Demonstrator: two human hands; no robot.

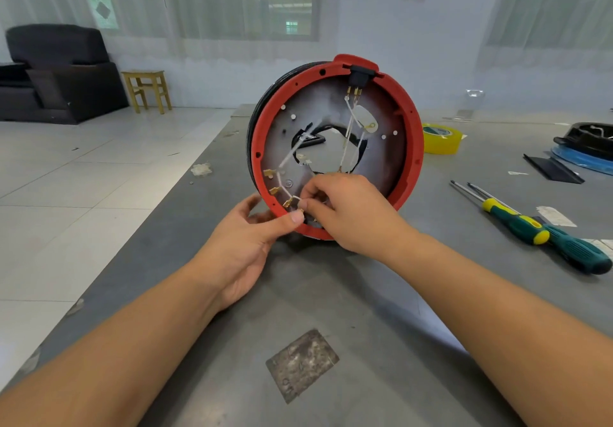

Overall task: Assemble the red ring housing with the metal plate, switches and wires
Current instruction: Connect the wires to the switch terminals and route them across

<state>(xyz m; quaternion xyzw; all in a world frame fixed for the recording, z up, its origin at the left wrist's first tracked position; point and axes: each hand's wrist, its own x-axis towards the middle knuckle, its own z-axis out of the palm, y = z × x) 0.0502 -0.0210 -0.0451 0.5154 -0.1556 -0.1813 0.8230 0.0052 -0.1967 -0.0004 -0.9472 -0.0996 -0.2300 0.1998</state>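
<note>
The red ring housing (336, 148) stands on edge on the bench (331, 294). At its lower rim, the left hand (245, 244) pinches the rim; the right hand (345, 211) grip pinches a brass wire terminal (301, 209).

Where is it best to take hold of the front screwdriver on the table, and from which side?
Probably the thick green handle of the screwdriver, taken from above. It lies flat on the table with nothing over it, and the thin shaft points away, towards the yellow tape roll.
</note>
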